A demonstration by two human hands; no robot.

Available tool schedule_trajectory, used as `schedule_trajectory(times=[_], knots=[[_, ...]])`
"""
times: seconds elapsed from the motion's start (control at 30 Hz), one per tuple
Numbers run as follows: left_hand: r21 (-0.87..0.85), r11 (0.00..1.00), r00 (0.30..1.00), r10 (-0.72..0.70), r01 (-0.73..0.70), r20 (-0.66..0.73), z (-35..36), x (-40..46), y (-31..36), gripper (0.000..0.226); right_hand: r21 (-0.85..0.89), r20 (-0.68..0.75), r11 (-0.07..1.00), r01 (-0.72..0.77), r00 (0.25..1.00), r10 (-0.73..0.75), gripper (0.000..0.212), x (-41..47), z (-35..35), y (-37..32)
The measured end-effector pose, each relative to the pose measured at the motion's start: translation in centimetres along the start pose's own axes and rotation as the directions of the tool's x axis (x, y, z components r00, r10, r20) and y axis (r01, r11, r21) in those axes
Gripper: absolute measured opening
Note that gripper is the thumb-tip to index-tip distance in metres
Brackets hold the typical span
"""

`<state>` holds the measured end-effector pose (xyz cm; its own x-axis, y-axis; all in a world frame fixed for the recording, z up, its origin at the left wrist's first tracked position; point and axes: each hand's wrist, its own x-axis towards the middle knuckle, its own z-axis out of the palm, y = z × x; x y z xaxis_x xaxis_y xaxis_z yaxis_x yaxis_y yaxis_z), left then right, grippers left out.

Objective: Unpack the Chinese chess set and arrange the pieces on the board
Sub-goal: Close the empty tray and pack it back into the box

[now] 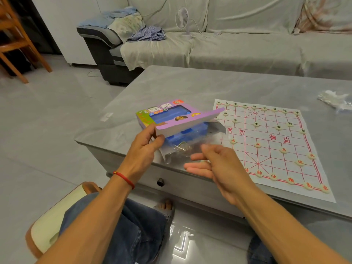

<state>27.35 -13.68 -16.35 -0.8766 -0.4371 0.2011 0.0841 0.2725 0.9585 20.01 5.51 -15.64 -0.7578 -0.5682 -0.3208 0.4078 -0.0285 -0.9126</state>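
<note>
Fingers [152, 134] of the left hand [142, 152] pinch the near corner of the purple box flap [188, 121], thumb on one side & other fingers on the far side, lifting it up. Right hand [219, 166] is near, w/ fingers straight & loose, palm turned left, holding nothing; it looks a bit blurry. Chess box [162, 113] sits on the grey worktop [171, 86], just left of the paper board [270, 141], w/ a blue tray [182, 135] poking out under the flap & a clear plastic bag [182, 149] spilling from the near side. Box's long side runs left to right, and the open end faces the board. Bag lies between both hands, right hand a little nearer, so I think right hand goes in for the bag or tray while left keeps the flap up. Round chess pieces [257, 124] already sit on the board in two groups, far rows & near rows, so setup looks almost done. More crumpled plastic [334, 99] lies at the far right. A small fan [182, 18] stands on the couch [247, 46].
</note>
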Motion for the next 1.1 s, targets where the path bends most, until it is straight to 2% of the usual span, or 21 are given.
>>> schedule_trajectory(times=[0.23, 0.3, 0.37, 0.43, 0.57, 0.73, 0.77, 0.9, 0.97, 1.03, 1.1], knots=[[-0.163, 0.985, 0.998, -0.061, 0.056, -0.027, -0.7, -0.1, 0.1, 0.039, -0.227, -0.063, 0.974, 0.011, 0.998, -0.026, 0.039, 1.5, 0.9, 0.6], [-0.155, 0.987, 0.996, -0.049, 0.037, -0.074, -0.7, -0.2, 0.5, 0.032, -0.308, -0.090, 0.951, 0.029, 0.994, -0.060, 0.044, 1.7, 1.3, 0.8], [-0.142, 0.990, 0.986, -0.034, 0.010, -0.166, -0.5, -0.4, 1.0, 0.042, -0.413, -0.114, 0.910, 0.038, 0.989, -0.093, 0.051, 1.8, 1.4, 1.0], [-0.137, 0.991, 0.973, -0.016, -0.016, -0.231, -0.5, -0.5, 0.9, 0.048, -0.520, -0.124, 0.854, 0.031, 0.986, -0.112, 0.060, 1.8, 1.4, 1.1], [-0.090, 0.996, 0.962, -0.019, -0.006, -0.273, -1.9, -0.2, 0.0, 0.038, -0.659, -0.159, 0.751, 0.052, 0.965, -0.207, 0.072, 1.7, 0.5, 0.7], [-0.310, 0.948, 0.959, -0.146, 0.066, -0.243, -3.0, 0.0, -0.8, 0.042, -0.880, -0.210, 0.473, 0.034, 0.867, -0.453, 0.072, 2.8, -2.5, -0.8], [-0.344, 0.935, 0.961, -0.165, 0.081, -0.223, -3.0, -0.1, -0.7, 0.042, -0.870, -0.197, 0.488, 0.068, 0.860, -0.471, 0.068, 3.1, -2.7, -0.8], [-0.338, 0.936, 0.980, -0.148, 0.096, -0.133, -3.1, -0.5, -0.4, 0.024, -0.607, -0.007, 0.744, 0.280, 0.934, -0.357, 0.056, 3.8, -2.0, -0.1], [-0.177, 0.983, 0.991, -0.073, 0.052, -0.112, -3.5, -0.7, -0.7, 0.009, -0.555, 0.044, 0.759, 0.340, 0.923, -0.381, 0.046, 3.8, -1.5, -0.1], [0.021, 1.000, 0.995, -0.016, 0.018, -0.097, -3.6, -0.9, -1.1, 0.019, -0.562, 0.066, 0.746, 0.358, 0.918, -0.391, 0.042, 3.7, -1.4, -0.2], [0.046, 0.999, 0.994, -0.019, 0.024, -0.105, -3.5, -1.0, -1.0, 0.024, -0.583, 0.071, 0.735, 0.345, 0.923, -0.377, 0.041, 3.7, -1.6, -0.2]])
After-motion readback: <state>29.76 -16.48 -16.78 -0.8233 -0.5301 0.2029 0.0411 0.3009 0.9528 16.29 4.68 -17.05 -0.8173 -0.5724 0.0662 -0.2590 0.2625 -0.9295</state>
